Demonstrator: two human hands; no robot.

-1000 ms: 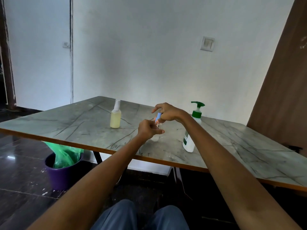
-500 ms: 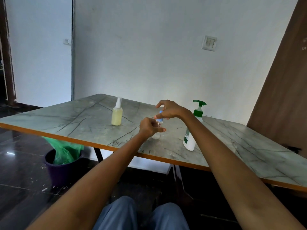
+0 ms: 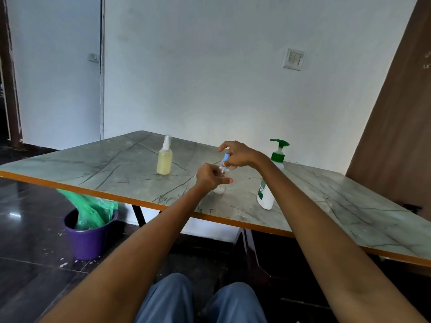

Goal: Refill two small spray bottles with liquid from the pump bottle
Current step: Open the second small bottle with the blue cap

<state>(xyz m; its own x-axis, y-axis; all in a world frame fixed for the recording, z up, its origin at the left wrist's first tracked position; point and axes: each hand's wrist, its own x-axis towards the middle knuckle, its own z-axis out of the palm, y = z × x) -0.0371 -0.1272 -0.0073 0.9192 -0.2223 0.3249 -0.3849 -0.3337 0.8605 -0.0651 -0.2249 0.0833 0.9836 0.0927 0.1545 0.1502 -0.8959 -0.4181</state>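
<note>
A small clear spray bottle (image 3: 219,189) stands on the grey marble table (image 3: 116,164), mostly hidden behind my left hand (image 3: 211,177), which grips its body. My right hand (image 3: 239,156) pinches the bottle's blue spray top (image 3: 225,158) from above, right at the neck. A second small spray bottle (image 3: 165,158), holding yellow liquid and capped with a clear top, stands apart to the left. The white pump bottle (image 3: 268,192) with a green pump head stands just right of my hands, partly behind my right forearm.
The table's orange front edge (image 3: 233,220) runs across the view. A purple bucket (image 3: 89,236) with a green plastic bag sits on the dark floor under the table's left side. A brown wooden panel (image 3: 396,127) leans at the right. My knees show below.
The blue top sits slightly higher in my right hand than a second ago. Both hands stay on the small bottle. The view has shifted a little.
</note>
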